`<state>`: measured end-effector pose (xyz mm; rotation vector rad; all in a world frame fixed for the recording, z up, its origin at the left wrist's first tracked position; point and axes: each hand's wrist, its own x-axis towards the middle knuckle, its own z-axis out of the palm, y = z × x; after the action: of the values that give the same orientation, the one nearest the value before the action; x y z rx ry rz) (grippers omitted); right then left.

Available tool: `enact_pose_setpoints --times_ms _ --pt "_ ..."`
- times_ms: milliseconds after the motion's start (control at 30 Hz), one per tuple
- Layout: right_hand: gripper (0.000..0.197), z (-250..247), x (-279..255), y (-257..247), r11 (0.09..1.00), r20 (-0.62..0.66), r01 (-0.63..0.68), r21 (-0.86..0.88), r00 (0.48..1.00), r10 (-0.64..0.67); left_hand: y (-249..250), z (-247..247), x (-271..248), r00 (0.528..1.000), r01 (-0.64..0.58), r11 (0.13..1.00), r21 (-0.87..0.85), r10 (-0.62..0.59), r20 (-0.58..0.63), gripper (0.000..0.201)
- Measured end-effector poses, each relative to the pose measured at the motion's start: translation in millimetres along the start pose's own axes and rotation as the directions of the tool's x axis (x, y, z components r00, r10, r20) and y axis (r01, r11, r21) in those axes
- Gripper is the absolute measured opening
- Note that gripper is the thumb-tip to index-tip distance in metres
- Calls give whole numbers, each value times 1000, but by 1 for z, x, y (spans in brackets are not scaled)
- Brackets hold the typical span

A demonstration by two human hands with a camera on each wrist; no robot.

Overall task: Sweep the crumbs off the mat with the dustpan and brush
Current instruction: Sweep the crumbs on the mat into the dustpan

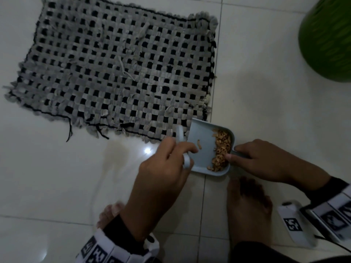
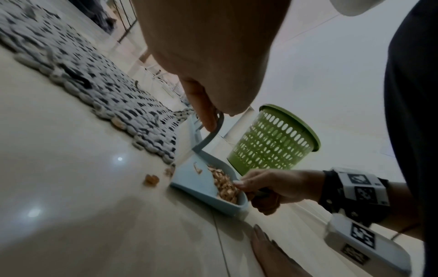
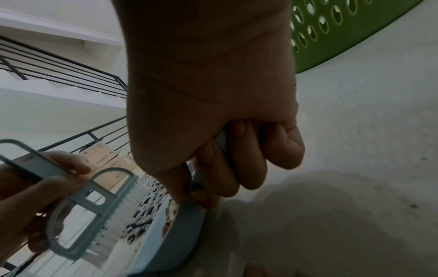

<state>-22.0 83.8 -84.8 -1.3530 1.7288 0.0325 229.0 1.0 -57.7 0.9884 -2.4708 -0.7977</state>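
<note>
A grey and black woven mat (image 1: pixel 117 69) lies on the white tiled floor. At its near right corner sits a light blue dustpan (image 1: pixel 204 150) with a heap of brown crumbs (image 1: pixel 221 149) along its back wall. My right hand (image 1: pixel 260 160) grips the dustpan's handle. My left hand (image 1: pixel 163 168) holds the pale blue brush (image 1: pixel 180 135) by its handle, at the pan's left open edge. In the left wrist view a few crumbs (image 2: pixel 151 179) lie on the floor just left of the dustpan (image 2: pixel 199 180). The right wrist view shows the brush (image 3: pixel 94 204) beside the dustpan's rim (image 3: pixel 166 239).
A green perforated waste basket (image 1: pixel 326 38) stands on the floor to the right, seen also as the basket (image 2: pixel 272 138) behind the pan. My bare feet (image 1: pixel 248 209) are just below the dustpan. A stair railing (image 3: pixel 59 75) and a cardboard box (image 3: pixel 104 157) stand beyond the mat.
</note>
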Motion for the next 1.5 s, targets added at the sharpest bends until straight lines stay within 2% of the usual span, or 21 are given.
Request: enact_pose_setpoints --times_ms 133,300,400,500,600,767,933,1067,1167,1300,1433,1500 --pt "46 3 -1 2 1000 -6 7 5 1000 -7 -5 5 0 997 63 998 20 -64 41 15" --pt "43 1 -1 7 999 -16 13 51 1000 -12 15 25 0 983 -88 996 -23 91 158 15" --pt "45 2 -5 12 997 -18 28 70 999 -27 20 24 -4 979 -146 988 -52 152 134 14" --pt "52 3 -11 20 996 -35 32 87 999 -29 15 12 -4 988 -139 988 -74 143 58 9" --pt "61 1 -15 26 996 -52 25 83 998 -21 5 7 -3 996 -84 996 -24 84 15 10" --pt "59 0 -13 27 998 -45 34 61 998 -32 0 17 3 995 13 1000 26 -15 94 10" --pt "52 0 -11 27 998 -52 44 38 998 -42 20 36 2 967 -138 990 33 128 221 16" --pt "50 1 -11 30 997 -47 45 59 998 -42 26 39 -2 962 -200 980 -5 197 191 13" --pt "48 1 -11 30 996 -43 39 80 998 -36 22 33 -4 969 -186 982 17 181 168 13" --pt "46 2 -10 31 995 -55 54 86 997 -49 20 35 3 967 -99 994 43 86 238 16" --pt "51 3 -9 33 995 -65 67 69 996 -63 30 43 2 950 -160 987 5 153 273 16" --pt "46 3 -10 32 994 -63 75 86 996 -70 28 41 2 953 -164 986 1 158 260 15"
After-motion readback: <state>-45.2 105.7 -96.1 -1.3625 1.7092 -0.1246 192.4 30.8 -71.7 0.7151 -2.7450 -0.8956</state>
